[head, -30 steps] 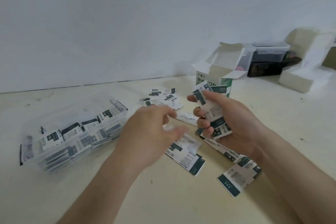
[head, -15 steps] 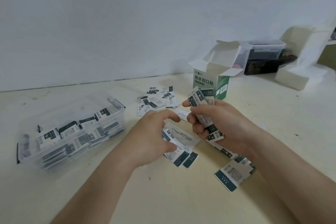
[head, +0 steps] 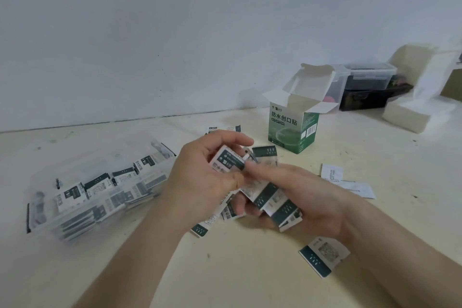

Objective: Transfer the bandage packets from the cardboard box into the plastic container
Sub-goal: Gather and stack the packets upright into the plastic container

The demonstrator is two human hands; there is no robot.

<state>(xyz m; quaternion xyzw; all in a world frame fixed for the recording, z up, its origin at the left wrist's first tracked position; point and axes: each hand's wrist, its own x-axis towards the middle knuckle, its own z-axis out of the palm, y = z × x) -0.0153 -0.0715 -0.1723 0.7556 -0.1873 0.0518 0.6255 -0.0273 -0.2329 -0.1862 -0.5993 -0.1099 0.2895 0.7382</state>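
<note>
Green-and-white bandage packets (head: 268, 196) fan out in the right hand (head: 312, 204), fingers curled round them. The left hand (head: 197, 182) pinches one packet (head: 226, 164). From the hands, the plastic container (head: 42, 207) lies at nine o'clock and the cardboard box (head: 293, 130) at one. The uneven fan could slip and scatter onto the table (head: 250, 275).

Cream table (head: 250, 275): packets (head: 323, 256), box (head: 292, 132), container (head: 82, 230)

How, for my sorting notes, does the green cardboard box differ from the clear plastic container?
The green cardboard box is opaque and printed; the clear plastic container is see-through. The box stands tall and narrow with its flaps up, while the container sits low and wide. The container visibly holds many bandage packets; no packets show in the box's mouth from this angle. Both rest on the table.
</note>
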